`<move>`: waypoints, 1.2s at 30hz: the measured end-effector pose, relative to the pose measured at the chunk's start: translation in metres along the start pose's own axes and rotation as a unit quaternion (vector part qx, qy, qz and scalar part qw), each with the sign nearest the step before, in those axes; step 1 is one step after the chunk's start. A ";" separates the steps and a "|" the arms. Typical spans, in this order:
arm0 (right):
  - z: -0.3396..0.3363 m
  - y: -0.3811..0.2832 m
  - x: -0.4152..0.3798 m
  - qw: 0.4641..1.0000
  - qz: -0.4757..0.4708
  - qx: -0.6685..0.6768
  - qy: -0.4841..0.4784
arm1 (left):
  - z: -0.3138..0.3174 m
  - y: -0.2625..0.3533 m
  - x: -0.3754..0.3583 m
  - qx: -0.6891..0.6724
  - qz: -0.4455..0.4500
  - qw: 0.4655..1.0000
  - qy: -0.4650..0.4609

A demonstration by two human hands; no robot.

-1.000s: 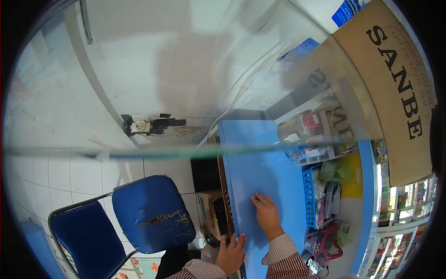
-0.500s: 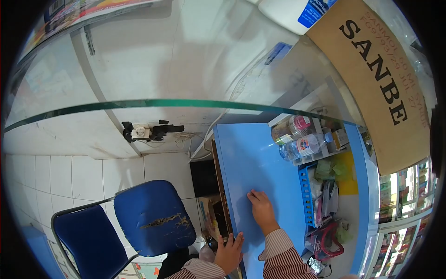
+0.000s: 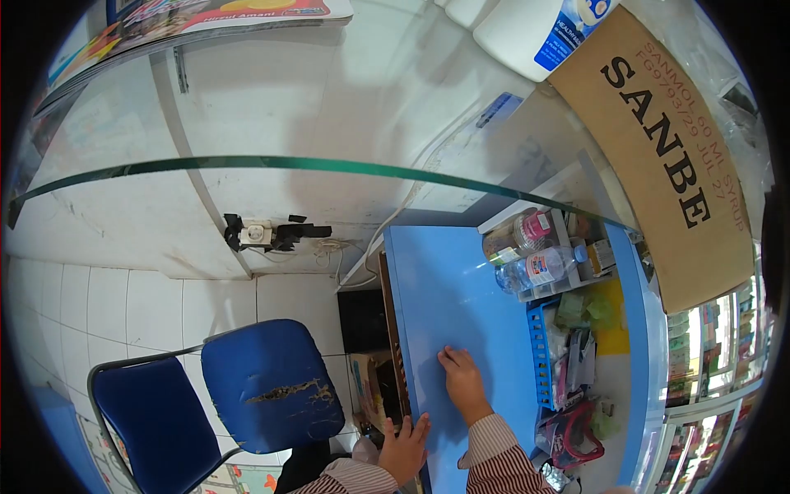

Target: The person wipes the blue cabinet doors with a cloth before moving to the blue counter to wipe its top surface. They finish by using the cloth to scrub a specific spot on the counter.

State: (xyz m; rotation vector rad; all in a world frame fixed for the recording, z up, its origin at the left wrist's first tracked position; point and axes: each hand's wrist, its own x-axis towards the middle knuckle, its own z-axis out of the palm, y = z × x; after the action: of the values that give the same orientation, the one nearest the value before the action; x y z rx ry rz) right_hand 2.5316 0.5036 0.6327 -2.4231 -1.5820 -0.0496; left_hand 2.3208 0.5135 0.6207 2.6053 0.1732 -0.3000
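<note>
— Where are your hands right now?

— Your right hand [image 3: 462, 380] lies flat, palm down, on the smooth blue desk top [image 3: 448, 288], fingers spread a little and holding nothing. Your left hand [image 3: 405, 449] sits at the near left edge of that same blue surface, fingers extended over the edge, empty too as far as I can see. Both wrists show red-and-white striped sleeves [image 3: 494, 457].

— And what's around you on the desk?

— To the right of your right hand there's a blue plastic slotted basket [image 3: 539, 350] stuffed with small packets. Beyond it, at the far right of the desk, a clear plastic water bottle with a blue label [image 3: 539, 267] lies on its side next to a clear jar with a pink lid [image 3: 527, 228]. A red-handled pouch [image 3: 572, 436] rests near your right elbow.

— Above that?

— A green-edged glass shelf [image 3: 329, 165] runs across your view, and on it stands a brown cardboard box printed SANBE [image 3: 666, 156] beside a white bottle with a blue label [image 3: 535, 25].

— To your left?

— A blue padded chair with a torn seat [image 3: 267, 383] stands on the white tiled floor, well apart from the desk, and a white wall socket [image 3: 255, 235] hangs on the wall above it.
</note>
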 end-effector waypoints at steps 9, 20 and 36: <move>0.001 -0.002 0.001 1.000 -0.010 -0.001 0.014 | -0.016 0.000 -0.003 0.000 -0.009 1.000 -0.001; 0.002 0.001 0.009 1.000 0.001 0.018 0.012 | 0.002 0.001 0.002 0.003 -0.005 1.000 0.001; 0.001 0.005 -0.003 1.000 -0.027 -0.005 0.000 | -0.014 0.000 -0.002 0.003 -0.004 1.000 -0.020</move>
State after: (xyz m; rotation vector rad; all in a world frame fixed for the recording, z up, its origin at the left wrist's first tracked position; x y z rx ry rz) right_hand 2.5348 0.4992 0.6304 -2.3879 -1.6514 -0.0683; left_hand 2.3216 0.5204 0.6334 2.6020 0.1700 -0.3556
